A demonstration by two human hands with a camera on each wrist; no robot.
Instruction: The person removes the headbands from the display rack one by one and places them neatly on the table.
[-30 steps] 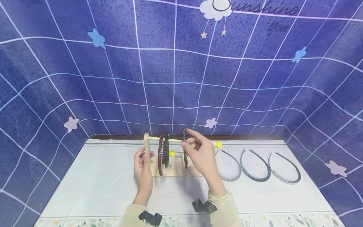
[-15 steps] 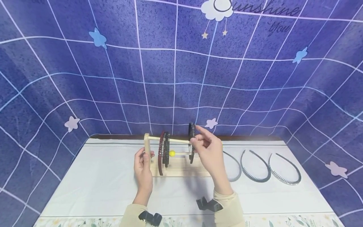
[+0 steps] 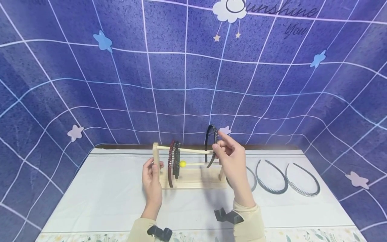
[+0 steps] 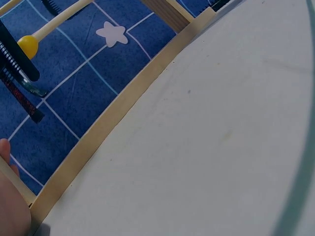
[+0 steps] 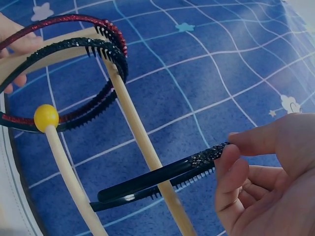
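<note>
My left hand [image 3: 152, 185] grips the left upright of a wooden headband stand [image 3: 199, 178]. My right hand [image 3: 234, 163] pinches a black glittery headband [image 3: 216, 143] between thumb and fingers, near the right part of the upper rod. In the right wrist view, that rod [image 5: 133, 123] appears to pass through the headband [image 5: 147, 182]. A dark red headband [image 3: 170, 169] and black ones [image 3: 177, 161] hang close together at the rod's left. A yellow ball [image 3: 182, 164] caps the lower rod's left end. My right hand hides the upper rod's right end.
On the white tabletop [image 3: 99, 195] to the right lie a partly hidden headband [image 3: 254, 183], a dark headband [image 3: 273, 192] and a greyish one [image 3: 305, 193]. A blue gridded cloth [image 3: 169, 74] with stars stands behind and at both sides.
My right hand has moved right along the upper rod with the black headband, which now sits higher and is turned more open to view. The left hand stays on the stand.
</note>
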